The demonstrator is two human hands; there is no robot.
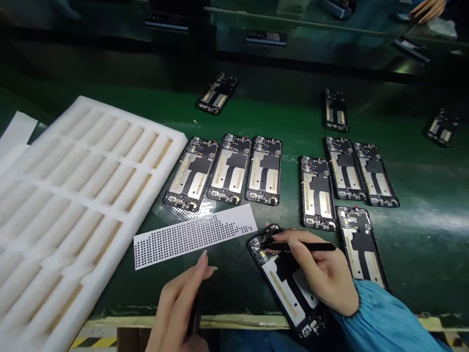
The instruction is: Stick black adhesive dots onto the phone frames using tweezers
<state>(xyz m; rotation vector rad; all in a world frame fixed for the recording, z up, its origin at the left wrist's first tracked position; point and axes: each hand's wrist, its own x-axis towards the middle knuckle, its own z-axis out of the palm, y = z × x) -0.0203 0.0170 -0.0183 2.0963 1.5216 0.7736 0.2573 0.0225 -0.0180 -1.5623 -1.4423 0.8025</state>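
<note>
An opened phone frame [282,286] lies at an angle at the near table edge. My right hand [322,271] rests on it, fingers pinched on a thin black tool [311,247] whose tip touches the frame's upper end. My left hand [181,303] hovers at the near edge below a white sheet of small black dots [194,234]. Its fingers are curled round a dark slim thing [195,318] that I cannot make out.
A large white foam tray [73,195] with long slots fills the left. Several more opened phone frames [264,168] lie in rows on the green belt [421,234]. Another person's hand [427,9] shows at the far right top.
</note>
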